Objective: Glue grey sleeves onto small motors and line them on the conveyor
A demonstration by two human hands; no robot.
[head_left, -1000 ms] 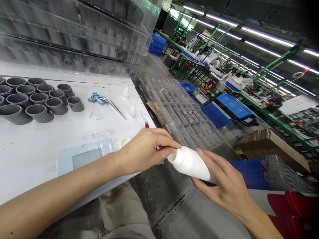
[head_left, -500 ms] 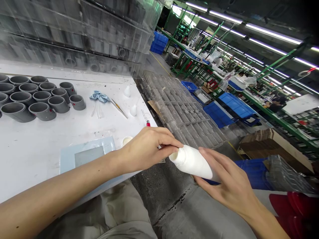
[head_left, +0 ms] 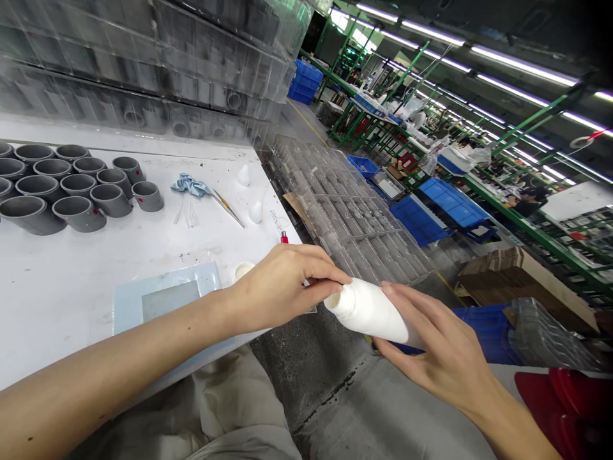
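My right hand [head_left: 440, 354] is wrapped around a white plastic bottle [head_left: 368, 311], which lies tilted with its open neck pointing left. My left hand [head_left: 282, 284] is closed in a pinch at the bottle's mouth; what its fingertips hold is hidden. Both hands hover just past the right edge of the white table [head_left: 81, 268], above the grey floor.
Several grey pipe fittings [head_left: 71, 188] stand at the table's far left. A blue cloth [head_left: 189, 185], tweezers [head_left: 227, 207], two small white caps [head_left: 255, 212] and a light blue pad [head_left: 167, 297] lie on the table. Clear plastic trays [head_left: 354, 220] are stacked to the right, with blue crates [head_left: 445, 204] beyond.
Almost nothing has moved: both hands and the bottle stay at the table's edge, with only a slight shift of the view.
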